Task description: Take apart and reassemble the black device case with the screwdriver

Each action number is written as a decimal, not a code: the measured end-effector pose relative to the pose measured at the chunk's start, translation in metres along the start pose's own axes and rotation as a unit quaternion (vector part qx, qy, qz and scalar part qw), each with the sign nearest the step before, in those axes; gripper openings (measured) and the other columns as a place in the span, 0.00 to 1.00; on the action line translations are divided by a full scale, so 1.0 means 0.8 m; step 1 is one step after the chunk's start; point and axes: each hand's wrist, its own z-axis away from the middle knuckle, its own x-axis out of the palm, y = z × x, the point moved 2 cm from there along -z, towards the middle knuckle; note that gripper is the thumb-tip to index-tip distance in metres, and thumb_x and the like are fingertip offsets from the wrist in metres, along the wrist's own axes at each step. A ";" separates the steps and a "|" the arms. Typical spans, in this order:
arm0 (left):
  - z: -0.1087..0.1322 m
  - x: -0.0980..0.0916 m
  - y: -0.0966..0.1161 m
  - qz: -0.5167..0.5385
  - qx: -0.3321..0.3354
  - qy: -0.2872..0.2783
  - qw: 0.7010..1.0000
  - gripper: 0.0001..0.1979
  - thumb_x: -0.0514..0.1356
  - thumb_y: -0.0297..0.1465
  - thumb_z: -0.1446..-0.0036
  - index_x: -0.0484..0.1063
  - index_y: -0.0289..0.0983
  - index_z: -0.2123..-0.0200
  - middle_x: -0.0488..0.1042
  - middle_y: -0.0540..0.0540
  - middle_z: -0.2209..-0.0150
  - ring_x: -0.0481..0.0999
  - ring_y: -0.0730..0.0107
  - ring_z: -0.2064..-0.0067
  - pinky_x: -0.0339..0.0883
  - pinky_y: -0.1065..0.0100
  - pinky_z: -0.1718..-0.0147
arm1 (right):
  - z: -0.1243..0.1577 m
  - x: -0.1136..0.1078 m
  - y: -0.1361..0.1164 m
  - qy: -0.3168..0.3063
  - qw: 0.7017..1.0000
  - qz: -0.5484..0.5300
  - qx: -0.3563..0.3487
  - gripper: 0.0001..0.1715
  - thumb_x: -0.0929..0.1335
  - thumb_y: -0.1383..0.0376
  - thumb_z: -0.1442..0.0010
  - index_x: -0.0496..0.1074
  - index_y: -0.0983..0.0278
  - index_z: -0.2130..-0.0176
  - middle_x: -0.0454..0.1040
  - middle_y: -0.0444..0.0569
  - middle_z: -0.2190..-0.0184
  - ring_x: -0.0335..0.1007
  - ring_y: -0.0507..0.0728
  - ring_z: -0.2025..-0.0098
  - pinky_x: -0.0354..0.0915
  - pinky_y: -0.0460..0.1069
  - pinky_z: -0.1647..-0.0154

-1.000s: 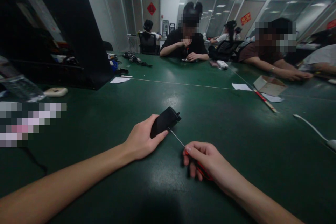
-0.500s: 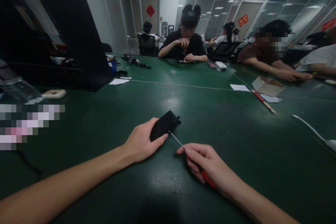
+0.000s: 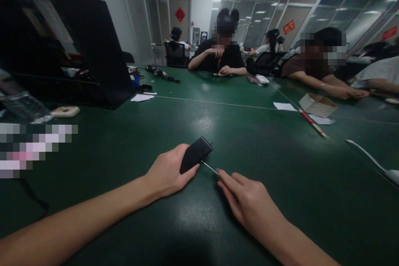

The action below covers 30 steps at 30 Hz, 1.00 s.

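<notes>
The green worktop [image 3: 264,145] is the largest item on record and extends beneath everything handled. Across it sits a person in a dark top [image 3: 204,56]; a large black enclosure [image 3: 107,58] stands at its left side. A small open-topped box [image 3: 316,106] rests farther off to the right. At the near middle are the two working hands. Left hand [image 3: 168,170]: grip closed about the rear of the black block, thumb along the side nearer the wearer. Right hand [image 3: 254,199]: grip narrow, fingertips gathered at the near end of a slim metal tool; its handle is hidden by the hand and cannot be inspected. The black block [image 3: 195,156] is held slantwise over the middle of the worktop, its far end free. Judged by appearance, it is stiff, light enough for one hand, and smooth-faced, hence somewhat slippery; the long side edges offer the soundest hold. The slim metal tool [image 3: 210,168] reaches the block's near side; whether its tip is seated cannot be told. Smallest is a stub [image 3: 211,144] at the block's far end, presumably fragile and best kept clear of fingers.
</notes>
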 end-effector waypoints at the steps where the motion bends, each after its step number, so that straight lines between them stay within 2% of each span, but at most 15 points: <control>1: 0.000 0.000 0.000 -0.005 -0.001 0.001 1.000 0.19 0.56 0.43 0.38 0.65 0.37 0.50 0.74 0.42 0.60 0.75 0.60 0.64 0.66 0.62 0.66 | 0.004 0.003 0.000 0.010 0.997 0.075 -0.020 0.22 0.59 0.66 0.30 0.71 0.71 0.44 0.76 0.55 0.68 0.72 0.57 0.73 0.67 0.50 0.73; 3: 0.001 0.000 0.001 -0.016 -0.003 0.002 1.000 0.19 0.55 0.42 0.38 0.64 0.36 0.50 0.74 0.41 0.60 0.75 0.59 0.64 0.67 0.62 0.66 | 0.009 0.007 -0.002 0.025 0.981 0.184 -0.048 0.21 0.61 0.68 0.31 0.69 0.72 0.42 0.75 0.54 0.69 0.71 0.57 0.75 0.65 0.49 0.77; 5: 0.001 0.000 0.002 -0.028 -0.004 0.004 1.000 0.19 0.55 0.42 0.37 0.64 0.36 0.49 0.74 0.41 0.60 0.76 0.58 0.63 0.67 0.61 0.65 | 0.013 0.007 -0.008 0.033 0.968 0.239 -0.066 0.23 0.62 0.72 0.35 0.69 0.73 0.42 0.75 0.54 0.69 0.72 0.56 0.75 0.65 0.48 0.78; 9: 0.003 -0.001 0.005 -0.041 -0.008 0.015 0.999 0.19 0.55 0.41 0.37 0.64 0.35 0.50 0.74 0.40 0.59 0.76 0.57 0.63 0.68 0.61 0.65 | 0.014 -0.002 -0.023 0.053 0.953 0.284 -0.088 0.28 0.62 0.79 0.44 0.71 0.74 0.44 0.74 0.53 0.70 0.72 0.55 0.75 0.66 0.48 0.78; 13: 0.007 0.002 0.007 -0.033 -0.017 0.025 0.999 0.18 0.54 0.42 0.37 0.64 0.36 0.50 0.75 0.40 0.59 0.77 0.58 0.63 0.68 0.62 0.66 | 0.012 -0.009 -0.034 0.088 0.939 0.318 -0.101 0.29 0.61 0.81 0.45 0.73 0.74 0.46 0.73 0.52 0.73 0.70 0.55 0.78 0.63 0.49 0.78; 19: 0.003 0.003 0.004 0.005 -0.037 0.035 0.999 0.18 0.55 0.43 0.38 0.65 0.36 0.51 0.75 0.40 0.60 0.76 0.58 0.64 0.67 0.62 0.66 | 0.009 -0.014 -0.030 0.125 0.933 0.318 -0.112 0.27 0.61 0.79 0.40 0.72 0.70 0.44 0.72 0.49 0.74 0.68 0.55 0.77 0.59 0.50 0.76; 21: 0.000 0.002 0.004 0.059 -0.051 0.038 0.996 0.18 0.56 0.44 0.38 0.66 0.36 0.54 0.75 0.42 0.62 0.75 0.59 0.64 0.66 0.62 0.65 | 0.005 -0.016 -0.022 0.131 0.945 0.283 -0.093 0.25 0.61 0.77 0.37 0.72 0.67 0.44 0.73 0.48 0.73 0.68 0.55 0.76 0.58 0.49 0.75; 23: -0.001 0.003 0.006 0.156 -0.072 0.039 0.984 0.19 0.55 0.46 0.37 0.68 0.36 0.57 0.75 0.43 0.64 0.74 0.60 0.64 0.66 0.62 0.63 | -0.001 -0.018 -0.014 0.132 0.974 0.176 -0.056 0.20 0.63 0.70 0.34 0.72 0.65 0.44 0.75 0.49 0.70 0.69 0.54 0.74 0.59 0.48 0.73; 25: 0.002 0.008 0.012 0.302 -0.097 0.042 0.948 0.21 0.51 0.47 0.35 0.69 0.35 0.56 0.75 0.43 0.61 0.74 0.60 0.59 0.66 0.60 0.57 | -0.007 -0.017 -0.007 0.112 0.994 0.002 0.015 0.17 0.65 0.63 0.33 0.73 0.65 0.47 0.74 0.47 0.71 0.68 0.53 0.73 0.61 0.47 0.71; 26: 0.004 0.013 0.015 0.386 -0.111 0.045 0.915 0.23 0.49 0.48 0.34 0.70 0.35 0.54 0.76 0.42 0.57 0.73 0.59 0.55 0.65 0.59 0.52 | -0.010 -0.014 -0.004 0.094 0.990 -0.090 0.062 0.17 0.66 0.60 0.34 0.74 0.65 0.49 0.73 0.45 0.73 0.67 0.52 0.74 0.61 0.47 0.71; 28: 0.011 0.024 0.024 0.531 -0.130 0.039 0.836 0.25 0.49 0.48 0.34 0.68 0.36 0.47 0.75 0.40 0.51 0.72 0.57 0.48 0.61 0.57 0.44 | -0.014 -0.005 -0.004 0.051 0.956 -0.243 0.154 0.18 0.66 0.57 0.35 0.74 0.65 0.52 0.66 0.40 0.78 0.62 0.51 0.77 0.59 0.46 0.72; 30: 0.017 0.035 0.034 0.638 -0.130 -0.003 0.759 0.28 0.49 0.48 0.34 0.65 0.35 0.41 0.74 0.38 0.46 0.69 0.54 0.42 0.56 0.55 0.39 | -0.016 0.007 -0.008 0.008 0.917 -0.343 0.203 0.20 0.67 0.55 0.37 0.73 0.64 0.51 0.62 0.38 0.79 0.58 0.51 0.76 0.57 0.46 0.73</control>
